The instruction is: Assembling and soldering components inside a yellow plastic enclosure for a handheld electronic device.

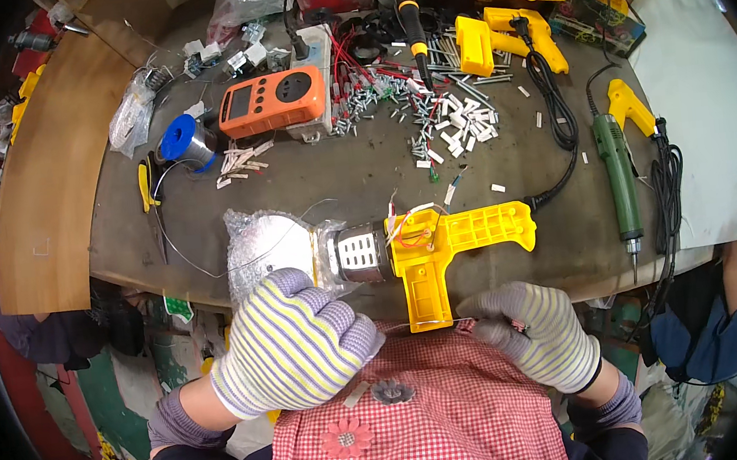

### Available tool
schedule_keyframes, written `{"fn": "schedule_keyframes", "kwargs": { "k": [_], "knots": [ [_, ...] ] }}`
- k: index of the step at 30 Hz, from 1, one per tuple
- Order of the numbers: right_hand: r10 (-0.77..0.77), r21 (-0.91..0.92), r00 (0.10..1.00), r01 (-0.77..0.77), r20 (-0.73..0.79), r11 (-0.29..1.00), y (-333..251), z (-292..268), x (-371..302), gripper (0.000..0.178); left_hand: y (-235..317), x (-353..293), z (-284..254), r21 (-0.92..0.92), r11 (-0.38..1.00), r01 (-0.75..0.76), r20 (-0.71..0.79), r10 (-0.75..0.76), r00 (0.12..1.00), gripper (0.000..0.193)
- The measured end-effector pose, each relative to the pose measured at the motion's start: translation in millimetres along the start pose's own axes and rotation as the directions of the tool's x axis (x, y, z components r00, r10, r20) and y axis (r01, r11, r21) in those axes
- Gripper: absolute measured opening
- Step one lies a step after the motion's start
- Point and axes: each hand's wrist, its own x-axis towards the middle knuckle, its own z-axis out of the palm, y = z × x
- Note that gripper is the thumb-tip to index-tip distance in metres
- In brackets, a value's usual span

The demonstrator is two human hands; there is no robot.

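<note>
In front of me at the bench edge lies a tool with an open yellow pistol-shaped housing [423,256], wires showing inside. Its perforated metal sleeve [358,253] joins a round white plate [275,245] partly in bubble wrap. My left hand [295,341], in a striped glove, is closed just below the plate; its fingertips are hidden. My right hand [531,330], gloved alike, has its fingers curled together near the housing's lower end. A thin pale line [425,322] runs between the hands across that end; whether either hand grips it is unclear.
Behind are a blue solder spool [188,141], an orange meter [274,101], screws and white sleeves [467,122], and a soldering iron [415,42]. A green electric screwdriver [618,177] and yellow shell parts [536,40] lie right. Loose solder wire [179,246] trails toward the plate. People sit either side.
</note>
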Motion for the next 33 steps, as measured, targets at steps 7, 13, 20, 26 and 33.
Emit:
{"fn": "schedule_keyframes", "kwargs": {
  "k": [7,13,20,26,33],
  "knots": [
    [-0.447,-0.611,0.894,0.338,-0.03,0.716,6,1,-14,0.03,-2,4,4,-0.027,0.989,0.148,0.18,-0.141,0.974,0.015],
    [0.176,0.125,0.778,-0.126,-0.604,0.984,25,-6,-46,0.024,-4,39,15,-0.248,0.93,0.269,-0.132,-0.308,0.942,0.036],
    [0.322,0.399,0.708,-0.062,-0.628,0.915,30,-10,-47,0.02,0,52,31,0.134,0.975,0.175,0.03,-0.181,0.983,0.04],
    [0.287,0.165,0.803,-0.235,-0.522,0.958,21,-27,-47,0.022,9,15,58,-0.103,0.995,-0.009,0.075,0.017,0.997,0.038],
    [0.003,-0.503,0.953,-0.163,-0.303,0.849,3,-18,-20,0.031,8,4,72,-0.112,0.994,-0.016,0.05,0.021,0.998,0.039]
  ]
}}
